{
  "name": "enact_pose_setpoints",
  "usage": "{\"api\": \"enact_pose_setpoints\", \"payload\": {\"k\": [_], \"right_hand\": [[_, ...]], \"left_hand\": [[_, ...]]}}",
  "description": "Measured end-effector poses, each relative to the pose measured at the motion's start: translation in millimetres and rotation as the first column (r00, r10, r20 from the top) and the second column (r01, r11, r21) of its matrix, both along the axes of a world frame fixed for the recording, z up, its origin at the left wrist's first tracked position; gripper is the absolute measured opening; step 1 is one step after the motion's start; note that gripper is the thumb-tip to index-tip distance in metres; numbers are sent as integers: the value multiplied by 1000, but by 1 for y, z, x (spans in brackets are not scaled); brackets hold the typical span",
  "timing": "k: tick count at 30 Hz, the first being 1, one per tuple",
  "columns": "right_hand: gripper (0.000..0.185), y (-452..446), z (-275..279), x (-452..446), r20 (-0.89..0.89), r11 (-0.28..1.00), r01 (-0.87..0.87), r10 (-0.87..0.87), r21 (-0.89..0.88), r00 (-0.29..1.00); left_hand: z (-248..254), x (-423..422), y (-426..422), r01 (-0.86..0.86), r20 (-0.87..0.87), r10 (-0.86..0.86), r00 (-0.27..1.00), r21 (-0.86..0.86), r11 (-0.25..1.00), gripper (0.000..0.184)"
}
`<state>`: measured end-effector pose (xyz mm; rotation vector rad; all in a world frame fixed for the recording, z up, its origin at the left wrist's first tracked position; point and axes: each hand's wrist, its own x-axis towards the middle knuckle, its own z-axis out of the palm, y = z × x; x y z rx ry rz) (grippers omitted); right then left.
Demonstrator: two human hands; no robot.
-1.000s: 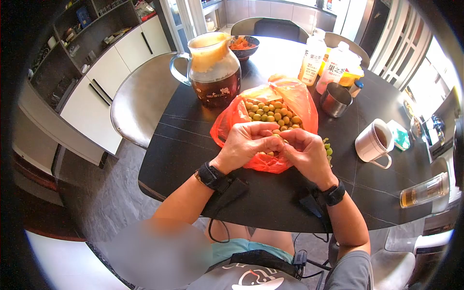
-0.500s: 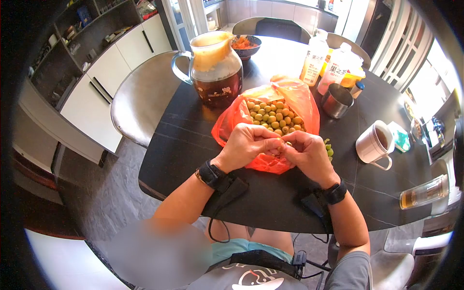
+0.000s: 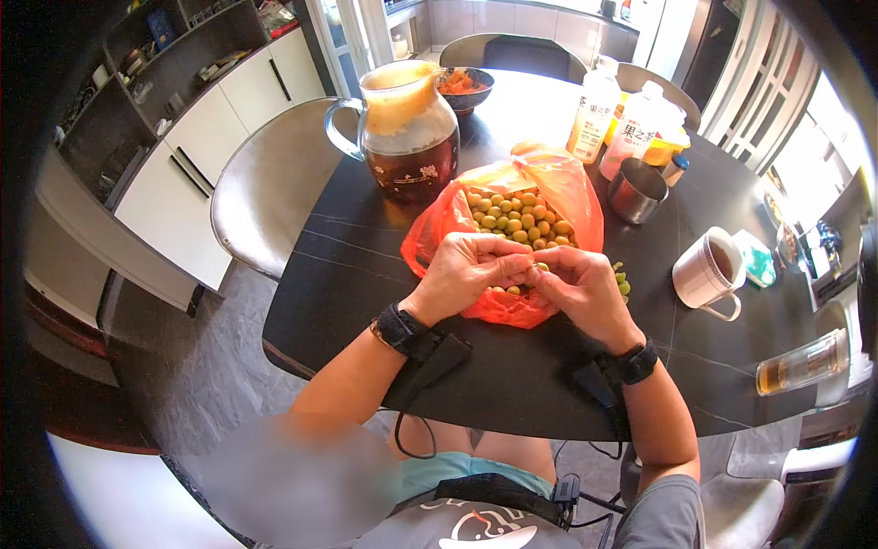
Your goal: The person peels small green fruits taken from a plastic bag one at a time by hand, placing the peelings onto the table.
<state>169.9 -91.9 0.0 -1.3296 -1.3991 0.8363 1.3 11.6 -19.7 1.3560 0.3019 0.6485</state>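
Observation:
An open red plastic bag (image 3: pixel 434 224) lies on the black table (image 3: pixel 320 274), with many round green-brown fruits (image 3: pixel 512 215) inside. Over the bag's near side, my left hand (image 3: pixel 466 277) and my right hand (image 3: pixel 585 288) meet at the fingertips. Between them a small green fruit (image 3: pixel 541 267) shows, pinched by the fingers of my right hand. The thumb and forefinger of my left hand are closed against it, and what they grip is mostly hidden. Green pieces (image 3: pixel 622 282) lie just right of my right hand.
A glass pitcher (image 3: pixel 409 137) of dark liquid and a bowl (image 3: pixel 465 90) of orange food stand behind the bag. To the right are bottles (image 3: pixel 594 110), a metal cup (image 3: pixel 637 191), a white mug (image 3: pixel 709 268) and a glass (image 3: pixel 803 362) lying sideways.
My fingertips have shifted slightly around the small fruit, and more of its green side shows now. Both hands stay over the near side of the bag.

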Motion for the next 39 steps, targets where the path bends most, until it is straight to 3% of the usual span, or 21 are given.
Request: {"api": "enact_pose_setpoints", "payload": {"k": [5,12,14,31,35,39], "right_hand": [[18,-1,2,4,-194,995,-70,54,-74,979],[18,0,2,8,-184,991,-116,103,-59,977],[17,-1,3,9,-263,986,-144,118,-82,957],[31,-1,9,-2,-328,989,-133,107,-59,939],[32,0,4,3,-356,980,-88,20,-176,934],[29,2,-4,2,-299,993,-73,40,-98,953]], "left_hand": [[2,1,-2,-30,-12,30,999,-11,1000,27],[3,-2,2,5,-40,-5,999,16,1000,26],[4,-2,1,-4,-32,4,999,10,1000,26],[1,1,-1,-93,-3,93,996,0,996,26],[-5,6,-4,-101,-14,104,994,141,985,26],[-5,7,-4,-134,-27,140,990,156,979,25]]}}
